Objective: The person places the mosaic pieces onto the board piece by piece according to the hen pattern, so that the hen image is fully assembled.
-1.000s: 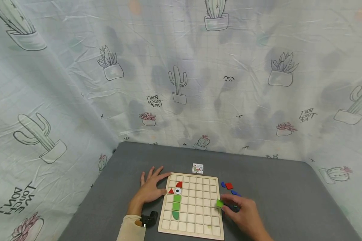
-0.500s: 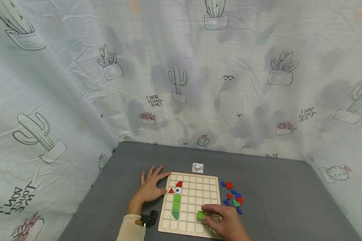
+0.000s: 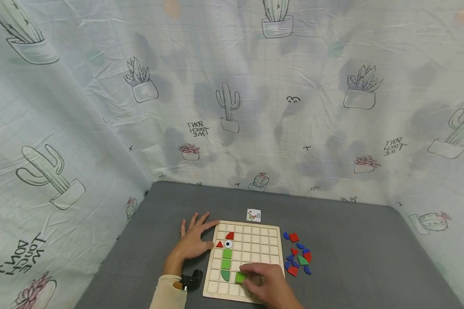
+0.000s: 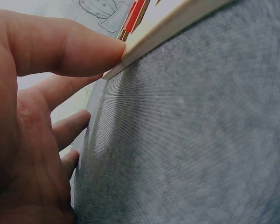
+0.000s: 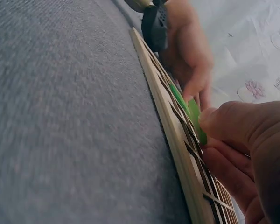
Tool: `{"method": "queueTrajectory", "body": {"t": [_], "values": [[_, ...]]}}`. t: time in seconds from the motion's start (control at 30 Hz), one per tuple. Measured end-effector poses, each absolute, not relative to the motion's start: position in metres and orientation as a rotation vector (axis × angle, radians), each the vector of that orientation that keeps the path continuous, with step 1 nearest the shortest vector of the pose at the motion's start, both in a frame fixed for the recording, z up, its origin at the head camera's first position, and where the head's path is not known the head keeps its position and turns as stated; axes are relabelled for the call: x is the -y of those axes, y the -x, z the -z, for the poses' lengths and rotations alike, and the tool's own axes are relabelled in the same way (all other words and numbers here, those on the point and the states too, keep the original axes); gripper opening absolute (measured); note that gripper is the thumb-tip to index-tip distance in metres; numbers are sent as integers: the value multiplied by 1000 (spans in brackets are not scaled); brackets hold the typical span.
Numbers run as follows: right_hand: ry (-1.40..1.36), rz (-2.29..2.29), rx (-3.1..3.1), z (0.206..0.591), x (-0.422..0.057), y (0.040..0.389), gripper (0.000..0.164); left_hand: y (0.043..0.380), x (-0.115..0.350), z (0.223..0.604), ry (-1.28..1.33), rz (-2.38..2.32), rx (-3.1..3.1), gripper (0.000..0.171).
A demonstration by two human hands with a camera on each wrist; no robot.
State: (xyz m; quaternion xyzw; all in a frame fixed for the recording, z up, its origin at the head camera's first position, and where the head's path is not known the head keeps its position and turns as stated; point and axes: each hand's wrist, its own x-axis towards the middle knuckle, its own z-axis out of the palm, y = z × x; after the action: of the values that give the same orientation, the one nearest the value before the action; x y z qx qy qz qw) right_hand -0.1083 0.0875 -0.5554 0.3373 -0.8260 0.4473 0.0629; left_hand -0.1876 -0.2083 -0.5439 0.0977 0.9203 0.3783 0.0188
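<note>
My right hand (image 3: 268, 283) pinches a green square tile (image 3: 240, 278) between thumb and fingers, over the lower part of a wooden grid board (image 3: 206, 287). In the right wrist view that green tile (image 5: 194, 114) stands tilted at the grid. My left hand (image 3: 192, 243) rests beside the board's left side, thumb and index finger touching its edge, the other fingers spread. On the board's left part sit a red quarter-round (image 3: 230, 235), a red triangle (image 3: 219, 244), a white eye tile (image 3: 228, 244), two green squares (image 3: 226, 259) and a dark green quarter-round (image 3: 225, 275).
Right of the board lie several loose blue, red and green pieces, among them a red square (image 3: 294, 237) and a green piece (image 3: 303, 260). Behind the board is a small pattern card (image 3: 253, 215). A printed curtain (image 3: 255, 107) surrounds the grey table (image 3: 355, 257).
My right hand has carried the green square leftward from the board's right edge to near the dark green quarter-round. The loose pieces are uncovered. My left hand has stayed in place.
</note>
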Motion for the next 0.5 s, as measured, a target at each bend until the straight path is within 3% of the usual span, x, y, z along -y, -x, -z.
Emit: {"method": "queueTrajectory", "body": {"t": [0.5], "values": [[-1084, -1124, 2559, 549, -66, 109, 30, 187, 208, 543, -323, -1170, -2865, 69]]}}
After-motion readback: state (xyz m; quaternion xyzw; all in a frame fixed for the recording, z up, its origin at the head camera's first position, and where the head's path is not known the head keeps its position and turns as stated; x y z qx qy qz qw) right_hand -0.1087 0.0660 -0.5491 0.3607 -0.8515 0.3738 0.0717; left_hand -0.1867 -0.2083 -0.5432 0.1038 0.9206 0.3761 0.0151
